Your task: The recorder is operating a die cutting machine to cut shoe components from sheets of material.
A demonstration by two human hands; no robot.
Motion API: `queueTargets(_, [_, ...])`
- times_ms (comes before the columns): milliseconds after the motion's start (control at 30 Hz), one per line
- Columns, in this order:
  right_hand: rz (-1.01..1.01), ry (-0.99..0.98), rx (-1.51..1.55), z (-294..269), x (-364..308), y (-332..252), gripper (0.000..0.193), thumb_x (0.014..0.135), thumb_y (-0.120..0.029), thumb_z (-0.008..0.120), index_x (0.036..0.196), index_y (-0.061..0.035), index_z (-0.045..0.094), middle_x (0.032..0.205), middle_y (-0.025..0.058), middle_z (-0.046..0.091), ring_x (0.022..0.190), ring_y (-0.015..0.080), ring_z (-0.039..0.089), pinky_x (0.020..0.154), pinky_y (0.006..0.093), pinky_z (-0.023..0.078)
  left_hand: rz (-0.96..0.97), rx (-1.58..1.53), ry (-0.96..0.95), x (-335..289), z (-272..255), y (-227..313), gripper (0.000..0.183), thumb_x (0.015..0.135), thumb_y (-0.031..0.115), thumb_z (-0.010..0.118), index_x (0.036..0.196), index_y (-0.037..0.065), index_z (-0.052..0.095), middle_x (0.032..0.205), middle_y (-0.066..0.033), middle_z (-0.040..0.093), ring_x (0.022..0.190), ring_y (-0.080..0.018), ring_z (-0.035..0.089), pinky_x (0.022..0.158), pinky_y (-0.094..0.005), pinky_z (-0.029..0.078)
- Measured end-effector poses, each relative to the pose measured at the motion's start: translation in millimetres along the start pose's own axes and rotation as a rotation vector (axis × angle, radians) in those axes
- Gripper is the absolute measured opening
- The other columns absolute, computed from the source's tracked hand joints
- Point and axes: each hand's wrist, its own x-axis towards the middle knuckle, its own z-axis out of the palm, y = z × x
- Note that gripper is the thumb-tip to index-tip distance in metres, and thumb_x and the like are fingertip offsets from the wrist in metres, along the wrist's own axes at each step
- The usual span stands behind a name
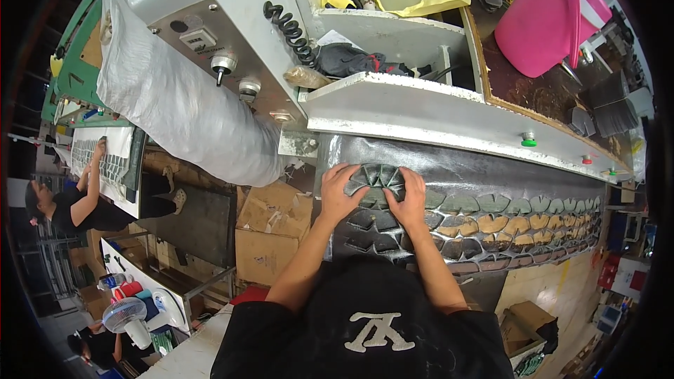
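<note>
Dark glossy sheet [477,170], cut in rows; die [380,175] atop.

White shelf unit [407,109] at 1 o'clock, brown wood-edged table [509,91] adjoining at 2. Pale, shiny floor [540,284] at 4, catching overhead light. White table [133,270] at 8. Grey metal racking [43,260] beyond, between 8 and 9, details dim.

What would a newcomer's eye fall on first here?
Probably the bright pink plastic container at upper right. Next, the bulging white tube-shaped cover slanting down left of centre. Then, at the centre, the bare left hand and bare right hand holding opposite ends of a curved dark-green piece.
</note>
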Motion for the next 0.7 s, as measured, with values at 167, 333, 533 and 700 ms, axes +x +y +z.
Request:
queueTargets(167, [0.003,-0.003,-0.001,-5.9,10.5,-2.3,0.071,0.080,-0.015,0.090,0.142,-0.0015,0.059,0.136,0.0224,0.066,0.128,0.0444,0.060,0.114,0.0506,0.045,0.021,-0.023,0.021,11.3,-0.8,4.0,0.064,0.073,0.025,0.096,0.131,0.010,0.073,0.129,-0.0132,0.072,0.126,-0.0344,0.063,0.109,-0.0480,0.045])
queueTargets(333, [0.072,-0.001,0.131,-49.8,17.7,-4.0,0.069,0.080,-0.017,0.092,0.140,-0.0020,0.063,0.138,0.0224,0.067,0.129,0.0413,0.064,0.112,0.0464,0.051,0.050,-0.010,0.177,3.4,-8.3,41.7,0.062,0.077,0.028,0.095,0.130,0.008,0.071,0.127,-0.0143,0.072,0.122,-0.0368,0.065,0.108,-0.0490,0.047])
queueTargets(533, [0.225,0.208,0.271,-166.9,71.5,56.2,0.034,0.100,-0.013,0.076,0.067,-0.0043,0.072,0.063,0.0037,0.071,0.059,0.0114,0.067,0.060,0.0295,0.052,0.188,-0.381,-0.628,-19.3,29.1,91.1,0.049,0.086,0.030,0.090,0.124,0.004,0.073,0.120,-0.0172,0.074,0.116,-0.0373,0.069,0.100,-0.0445,0.055])
queueTargets(700, [0.300,0.173,0.341,-243.8,128.0,84.4,0.048,0.108,-0.031,0.070,0.073,0.0020,0.072,0.062,0.0065,0.070,0.054,0.0127,0.066,0.054,0.0273,0.050,0.360,-0.202,-0.876,-18.2,63.0,113.6,0.058,0.086,0.026,0.088,0.134,0.002,0.067,0.123,-0.0187,0.067,0.120,-0.0392,0.064,0.104,-0.0468,0.053])
